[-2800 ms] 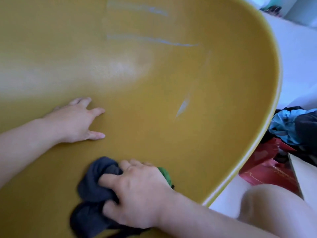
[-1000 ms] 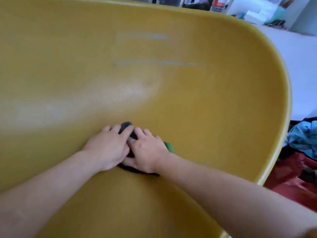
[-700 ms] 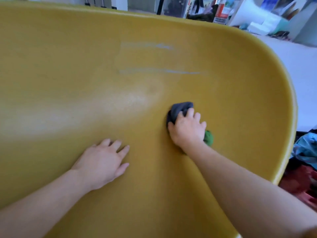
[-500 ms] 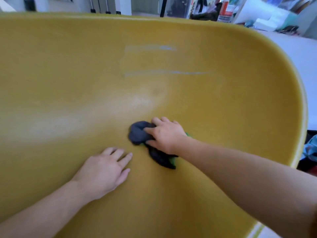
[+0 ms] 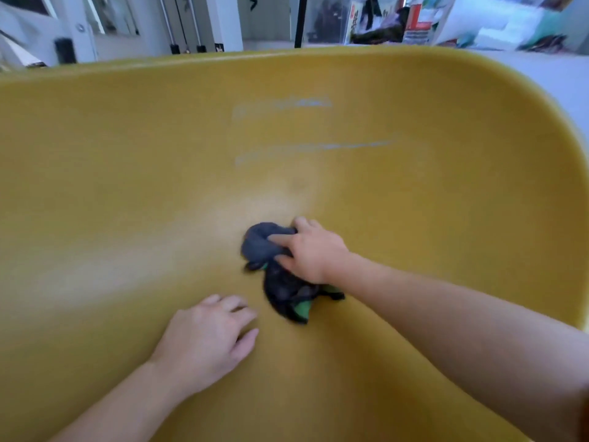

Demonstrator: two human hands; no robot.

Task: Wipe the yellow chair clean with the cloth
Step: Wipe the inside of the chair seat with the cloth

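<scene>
Grey-green bunched cloth (image 5: 264, 247), half hidden, sits gripped in our right hand (image 5: 314, 254); our left hand (image 5: 204, 341) rests flat on the yellow plastic chair (image 5: 127, 186).

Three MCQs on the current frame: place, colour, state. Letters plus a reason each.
1. Where does the cloth lie? A. on the floor B. on the yellow chair under the right hand C. over a table
2. What colour is the cloth? A. white B. red C. dark grey with green
3. What is the left hand doing? A. resting on the yellow chair, holding nothing B. gripping the cloth C. out of view
Key: B, the right hand grips it on the yellow chair; C, dark folds and a green patch show; A, it lies on the yellow surface apart from the cloth.
</scene>
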